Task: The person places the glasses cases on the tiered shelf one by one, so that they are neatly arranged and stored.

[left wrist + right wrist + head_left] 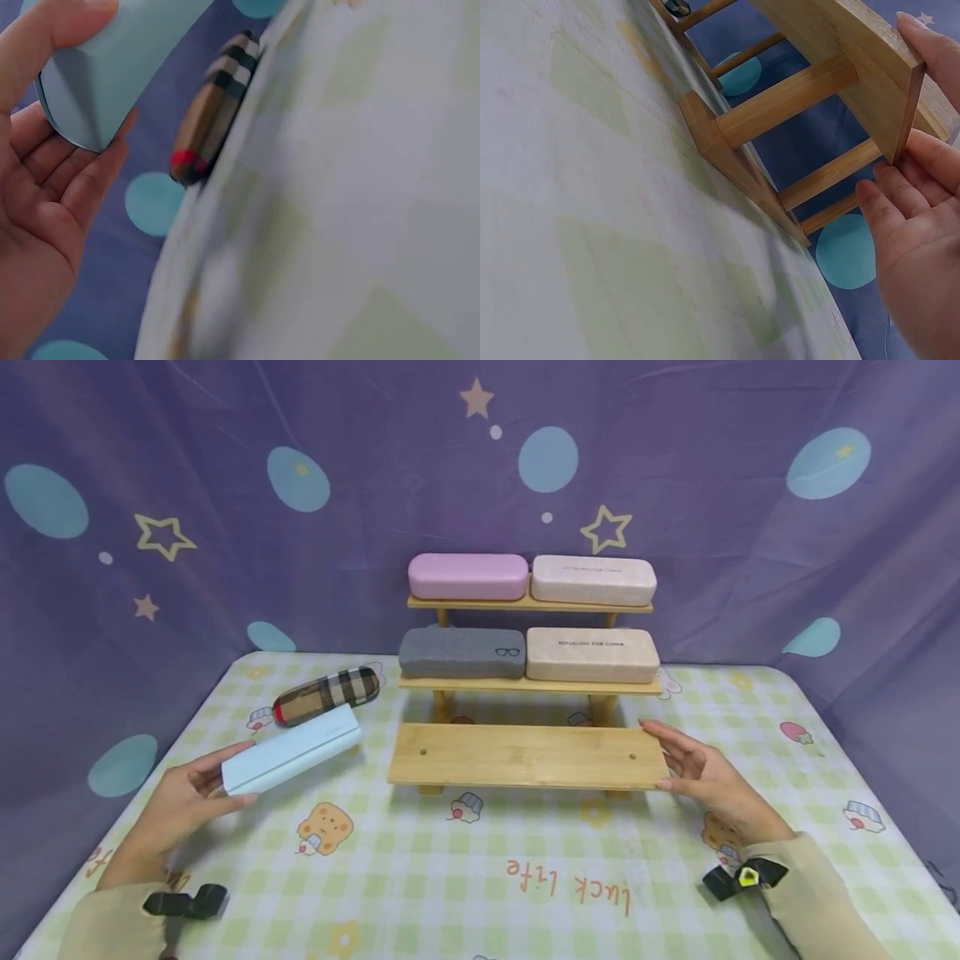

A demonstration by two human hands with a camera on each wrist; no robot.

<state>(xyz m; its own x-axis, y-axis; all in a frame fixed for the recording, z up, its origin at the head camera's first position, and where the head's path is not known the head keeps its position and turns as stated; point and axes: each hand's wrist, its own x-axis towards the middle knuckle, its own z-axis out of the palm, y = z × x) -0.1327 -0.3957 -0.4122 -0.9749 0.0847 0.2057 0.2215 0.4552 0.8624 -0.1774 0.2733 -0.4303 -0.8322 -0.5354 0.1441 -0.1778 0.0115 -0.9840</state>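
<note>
My left hand (pixel 178 802) holds a light blue glasses case (pixel 292 752) by its near left end, thumb on one side and fingers on the other. In the left wrist view the case (pixel 127 56) is off the tablecloth and tilted. A plaid glasses case (pixel 327 695) with a red band lies just behind it. My right hand (pixel 712 783) grips the right end of the lowest board of a three-tier wooden display rack (pixel 525 756). The right wrist view shows the thumb above the board's end (pixel 889 97) and the fingers at its lower edge.
On the rack's top tier sit a pink case (pixel 468 577) and a pale marbled case (pixel 592 581). The middle tier bears a grey case (pixel 461 653) and a beige case (pixel 592 655). A checked tablecloth (pixel 420 893) covers the table, with a purple curtain (pixel 390 485) behind.
</note>
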